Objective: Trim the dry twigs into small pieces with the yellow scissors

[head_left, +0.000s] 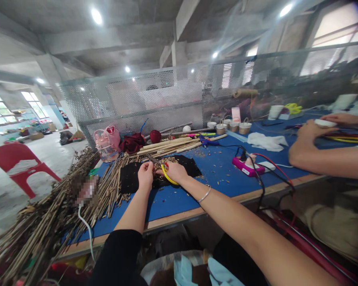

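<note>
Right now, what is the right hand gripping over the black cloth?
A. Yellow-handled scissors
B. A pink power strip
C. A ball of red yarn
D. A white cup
A: the right hand has its fingers through the yellow-handled scissors, above the black cloth beside the left hand.

Both bare forearms stretched forward, left hand point(145, 175) pinched shut, right hand point(175, 172) curled in a closed grip
</note>
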Motion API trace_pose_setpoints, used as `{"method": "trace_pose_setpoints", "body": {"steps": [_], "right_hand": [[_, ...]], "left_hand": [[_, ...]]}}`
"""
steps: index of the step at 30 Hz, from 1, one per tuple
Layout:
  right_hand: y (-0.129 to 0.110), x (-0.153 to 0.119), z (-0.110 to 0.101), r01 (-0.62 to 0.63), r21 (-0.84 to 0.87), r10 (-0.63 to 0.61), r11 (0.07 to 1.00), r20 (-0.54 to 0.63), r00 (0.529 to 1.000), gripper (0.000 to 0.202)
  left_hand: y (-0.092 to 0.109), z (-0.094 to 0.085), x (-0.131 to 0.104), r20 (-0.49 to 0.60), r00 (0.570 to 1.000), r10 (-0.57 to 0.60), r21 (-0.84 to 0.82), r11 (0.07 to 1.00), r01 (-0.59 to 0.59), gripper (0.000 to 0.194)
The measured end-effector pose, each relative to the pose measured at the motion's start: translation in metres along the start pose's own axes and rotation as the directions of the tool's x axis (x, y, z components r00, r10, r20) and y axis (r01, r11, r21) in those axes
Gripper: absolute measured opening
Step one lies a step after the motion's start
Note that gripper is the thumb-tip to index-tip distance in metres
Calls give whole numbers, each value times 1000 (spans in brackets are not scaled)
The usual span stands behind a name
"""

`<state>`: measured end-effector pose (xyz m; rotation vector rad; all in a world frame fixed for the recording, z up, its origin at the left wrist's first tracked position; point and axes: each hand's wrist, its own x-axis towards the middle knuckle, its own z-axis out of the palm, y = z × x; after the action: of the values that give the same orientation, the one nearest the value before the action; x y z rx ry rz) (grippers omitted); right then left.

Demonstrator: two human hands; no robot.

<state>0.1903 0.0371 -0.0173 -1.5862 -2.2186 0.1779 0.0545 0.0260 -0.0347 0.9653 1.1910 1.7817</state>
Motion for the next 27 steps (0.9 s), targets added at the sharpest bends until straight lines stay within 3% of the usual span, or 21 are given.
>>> {"method": "trace_pose_setpoints", "body": {"steps": [4,13,20,27], "right_hand": [[2,-2,-2,-5,-12,4,1000,-46,999,67],[0,-5,-4,96,-24,-96,995,-21,995,65],[0,-4,-5,79,-14,-79,997,36,996,64],[3,-2,-3,97,6,-98,995,24,995,66]], "left_hand": [[3,0,0,-51,999,-5,16,1000,6,30],[5,0,-2,-46,998,45,165,986,-37,20],[7,-2,-5,-6,988,155,355,924,-143,15],[11,-4,-8,46,971,235,460,858,-229,22]]}}
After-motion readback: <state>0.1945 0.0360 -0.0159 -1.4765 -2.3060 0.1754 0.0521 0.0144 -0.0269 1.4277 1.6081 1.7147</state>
